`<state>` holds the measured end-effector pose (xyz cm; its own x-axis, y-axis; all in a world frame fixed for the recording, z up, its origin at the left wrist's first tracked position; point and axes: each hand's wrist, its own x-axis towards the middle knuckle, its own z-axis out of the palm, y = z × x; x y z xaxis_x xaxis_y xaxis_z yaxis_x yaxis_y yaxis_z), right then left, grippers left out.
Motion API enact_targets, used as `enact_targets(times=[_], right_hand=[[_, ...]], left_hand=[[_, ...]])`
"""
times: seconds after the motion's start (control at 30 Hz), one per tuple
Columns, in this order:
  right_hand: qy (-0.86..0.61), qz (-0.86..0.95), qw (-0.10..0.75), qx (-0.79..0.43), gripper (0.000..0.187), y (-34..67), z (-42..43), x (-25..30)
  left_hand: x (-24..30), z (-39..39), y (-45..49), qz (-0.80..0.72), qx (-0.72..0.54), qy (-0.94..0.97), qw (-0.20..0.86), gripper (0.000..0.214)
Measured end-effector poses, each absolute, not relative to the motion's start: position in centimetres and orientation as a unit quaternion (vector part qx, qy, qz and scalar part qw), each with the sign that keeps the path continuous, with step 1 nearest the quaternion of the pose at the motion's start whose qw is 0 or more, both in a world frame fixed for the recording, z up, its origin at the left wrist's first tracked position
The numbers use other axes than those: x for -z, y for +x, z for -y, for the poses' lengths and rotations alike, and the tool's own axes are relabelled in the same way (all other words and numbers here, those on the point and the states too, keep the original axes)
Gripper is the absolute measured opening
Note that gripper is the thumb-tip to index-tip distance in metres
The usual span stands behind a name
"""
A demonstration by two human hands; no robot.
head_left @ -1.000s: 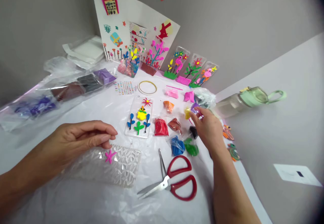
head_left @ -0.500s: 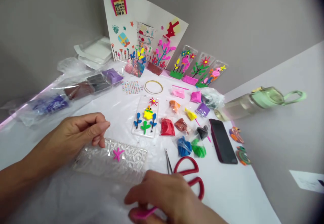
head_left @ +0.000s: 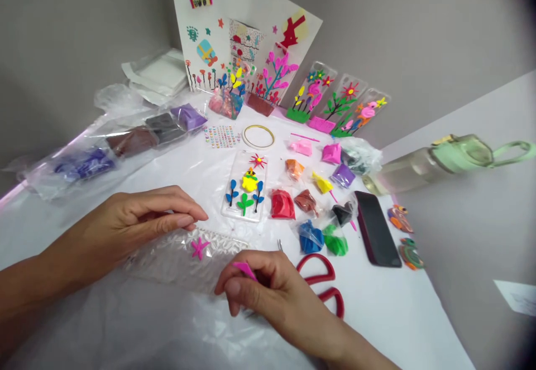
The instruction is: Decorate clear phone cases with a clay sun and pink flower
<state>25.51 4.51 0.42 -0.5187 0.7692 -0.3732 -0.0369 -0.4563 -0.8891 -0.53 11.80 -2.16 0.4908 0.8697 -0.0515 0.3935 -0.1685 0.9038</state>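
A clear textured case (head_left: 226, 244) lies flat before me, with a pink five-armed clay shape (head_left: 200, 248) on it. My left hand (head_left: 154, 214) rests over the case's left end, its fingers stretched forward and the thumb close beneath them; nothing shows in it. Above the right end of the case, my right hand (head_left: 268, 286) is closed around a pink modelling tool (head_left: 245, 270), whose flat end sticks out near the index finger. Behind the case lies a clear case decorated with a yellow clay chick (head_left: 250, 182), a red sun and blue flowers.
Red-handled scissors (head_left: 318, 269) and partly hidden tweezers (head_left: 280, 245) lie beside my right hand. Several clay packets, such as a red one (head_left: 282, 204), spread behind them. A phone (head_left: 378, 229) and green-lidded bottle (head_left: 460, 152) are on the right. Decorated cases (head_left: 320, 94) stand at the back.
My right hand has risen and turned, bringing the pink tool up from low in front of the case. My left fingers have straightened from a curl. The view has shifted slightly.
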Motion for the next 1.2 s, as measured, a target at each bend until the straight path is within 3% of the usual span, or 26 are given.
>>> enact_targets(times=[0.2, 0.57, 0.8, 1.2], right_hand=[[-0.422, 0.453, 0.309, -0.722, 0.048, 25.8, -4.5, 0.4], [-0.439, 0.442, 0.317, -0.715, 0.05, 25.5, -4.8, 1.1], [-0.436, 0.435, 0.318, -0.721, 0.05, 25.6, -4.7, 1.4], [-0.444, 0.444, 0.302, -0.718, 0.051, 25.6, -4.8, 1.2]], left_hand=[[2.3, -11.5, -0.3, -0.458, -0.235, 0.687, 0.513, 0.014], [2.1, -11.6, -0.1, -0.411, -0.159, 0.756, 0.485, 0.032], [2.2, -11.5, 0.0, -0.322, -0.155, 0.789, 0.5, 0.023], [2.4, -10.8, 0.5, -0.352, -0.161, 0.795, 0.467, 0.02]])
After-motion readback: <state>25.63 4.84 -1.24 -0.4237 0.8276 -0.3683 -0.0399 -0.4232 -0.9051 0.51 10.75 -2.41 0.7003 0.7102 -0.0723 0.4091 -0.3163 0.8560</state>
